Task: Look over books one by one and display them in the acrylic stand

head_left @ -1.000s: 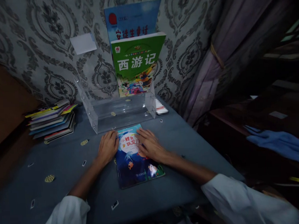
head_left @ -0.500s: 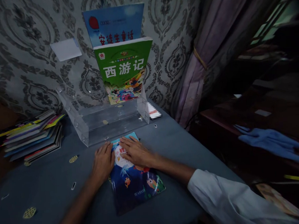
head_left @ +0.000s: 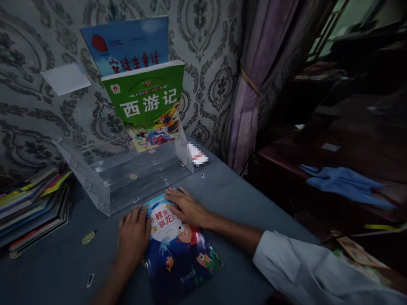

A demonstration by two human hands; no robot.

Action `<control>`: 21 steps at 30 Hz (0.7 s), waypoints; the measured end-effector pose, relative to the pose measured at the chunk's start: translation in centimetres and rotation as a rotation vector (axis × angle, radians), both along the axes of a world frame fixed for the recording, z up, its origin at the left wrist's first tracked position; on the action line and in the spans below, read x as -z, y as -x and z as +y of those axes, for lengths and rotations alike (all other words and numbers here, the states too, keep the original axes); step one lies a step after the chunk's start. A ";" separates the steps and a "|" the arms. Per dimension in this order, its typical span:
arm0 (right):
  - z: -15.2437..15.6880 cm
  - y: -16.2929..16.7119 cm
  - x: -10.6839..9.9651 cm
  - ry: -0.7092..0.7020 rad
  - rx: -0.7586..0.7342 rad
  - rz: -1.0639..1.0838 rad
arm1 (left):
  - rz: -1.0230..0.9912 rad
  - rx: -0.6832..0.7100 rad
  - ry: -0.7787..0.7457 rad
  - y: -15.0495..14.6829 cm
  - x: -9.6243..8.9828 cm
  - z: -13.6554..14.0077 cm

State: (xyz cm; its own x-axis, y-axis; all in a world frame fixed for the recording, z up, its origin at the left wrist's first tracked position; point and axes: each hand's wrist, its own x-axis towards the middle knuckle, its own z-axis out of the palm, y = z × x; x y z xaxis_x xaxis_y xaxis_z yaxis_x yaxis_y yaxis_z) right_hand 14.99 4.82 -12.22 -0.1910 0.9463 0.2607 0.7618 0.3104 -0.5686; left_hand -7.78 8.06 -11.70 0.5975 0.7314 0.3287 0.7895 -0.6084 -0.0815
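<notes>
A dark blue picture book (head_left: 183, 269) with a white title circle and orange fish lies flat on the table, cover up. My left hand (head_left: 134, 230) rests at its upper left edge, fingers extended and close together. On the upper right of the cover lies my right hand (head_left: 189, 208), flat with its fingers stretched out, touching the book near its top edge. Beyond the book stands a clear acrylic rack (head_left: 104, 195). A green book (head_left: 150, 100) stands upright in it, and behind that a blue book (head_left: 131, 42) rises higher.
A stack of books (head_left: 30, 204) sits at the left. A small white and red item (head_left: 197, 155) lies just right of the rack. The table's right edge runs diagonally past a purple curtain (head_left: 241, 99). Blue cloth (head_left: 343, 183) lies on a lower surface at the right.
My right hand has slid right across the cover, uncovering more of the title and a large orange fish. My left hand stays at the left edge. The camera view has shifted.
</notes>
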 end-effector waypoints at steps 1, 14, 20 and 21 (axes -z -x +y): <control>0.4 -0.3 0.2 0.004 -0.007 0.056 | 0.004 -0.006 0.007 -0.1 -0.1 0.0; 2.9 -2.7 1.3 0.141 -0.120 0.610 | 0.064 0.332 0.294 -2.9 -1.9 -5.0; 2.9 -2.6 1.1 0.121 -0.113 0.556 | 0.139 0.692 0.342 -4.9 -2.0 -10.7; 2.9 -2.5 1.0 0.112 -0.117 0.533 | 0.152 0.711 0.330 -5.0 -2.0 -11.1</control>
State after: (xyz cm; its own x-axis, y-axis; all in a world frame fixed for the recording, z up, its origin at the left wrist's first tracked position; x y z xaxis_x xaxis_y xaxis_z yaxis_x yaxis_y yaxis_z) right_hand 17.53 7.77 -13.24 -0.1660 0.9542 0.2490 0.3234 0.2912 -0.9004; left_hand -2.82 -3.02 -9.71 0.9782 0.2039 0.0390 0.1983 -0.9733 0.1154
